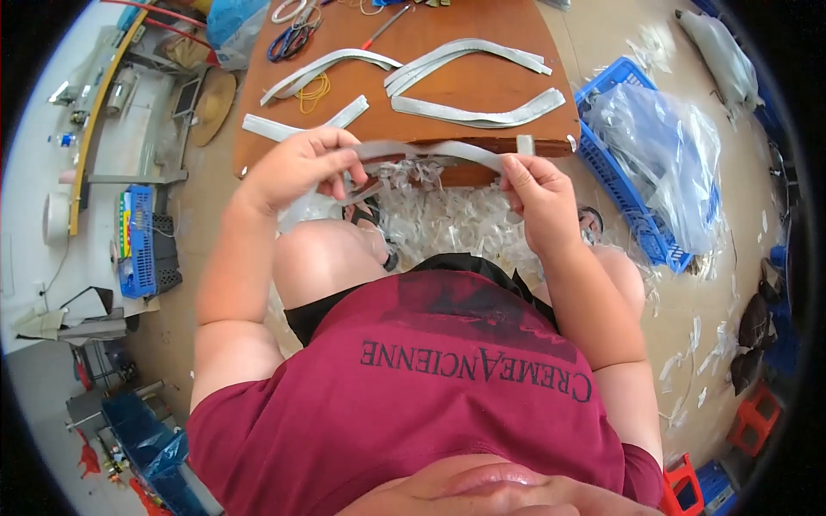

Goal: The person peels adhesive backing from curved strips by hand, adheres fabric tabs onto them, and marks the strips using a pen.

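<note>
My left hand (310, 168) is closed on the left end of a thin pale strip (469, 152), thumb and fingers pressed together. The strip spans the gap between both hands in front of the table's near edge and is partly blurred. At its right end my right hand (542, 193) pinches it between thumb and index finger. On the brown table (482, 77) lie several bundles of grey-white strips (482, 110), beside a yellow cord loop (315, 93). A small pale block (526, 144) sits at the near edge, close to my right hand.
Scissors (292, 41) and a red-handled tool (385, 27) lie farther back on the table. Shredded scraps (456, 219) cover the floor between my legs. At the right is a blue basket (615, 185) with clear plastic bags (658, 146); red stools (755, 419) stand lower right.
</note>
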The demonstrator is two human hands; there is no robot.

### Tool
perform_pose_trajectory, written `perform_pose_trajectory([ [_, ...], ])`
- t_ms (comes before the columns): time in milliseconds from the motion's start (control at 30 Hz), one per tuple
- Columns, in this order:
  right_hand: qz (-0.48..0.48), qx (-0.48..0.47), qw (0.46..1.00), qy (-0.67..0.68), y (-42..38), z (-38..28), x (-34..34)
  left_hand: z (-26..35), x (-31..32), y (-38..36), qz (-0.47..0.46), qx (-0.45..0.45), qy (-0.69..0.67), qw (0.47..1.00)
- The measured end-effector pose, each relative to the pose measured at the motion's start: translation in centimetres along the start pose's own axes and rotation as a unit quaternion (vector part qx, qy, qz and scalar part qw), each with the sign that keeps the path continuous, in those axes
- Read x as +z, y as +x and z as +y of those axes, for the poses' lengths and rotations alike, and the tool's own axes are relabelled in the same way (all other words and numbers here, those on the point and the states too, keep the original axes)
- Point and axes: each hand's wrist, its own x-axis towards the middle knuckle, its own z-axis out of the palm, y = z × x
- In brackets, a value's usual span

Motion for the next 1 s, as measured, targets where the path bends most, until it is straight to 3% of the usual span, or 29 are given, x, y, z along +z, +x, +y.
perform_pose_trajectory([
  [200,-0.01,0.051,0.998,-0.043,1.2,0.6,0.8,4.6,-6.3,5.0,0.112,0.023,0.081,0.99],
  [533,-0.021,0.101,0.988,-0.116,1.6,0.5,0.3,9.6,-10.3,11.5,0.074,0.09,0.127,0.985],
  [633,-0.029,0.1,0.988,-0.112,1.6,0.0,0.3,7.9,-11.0,12.7,0.129,0.019,0.14,0.981],
  [833,-0.039,0.122,0.988,-0.082,1.5,-0.2,0.2,1.5,-16.1,14.2,0.14,-0.11,0.217,0.96],
  [1000,-0.03,0.139,0.987,-0.078,1.6,-0.3,0.2,0.9,-16.8,13.4,0.173,-0.129,0.263,0.94],
])
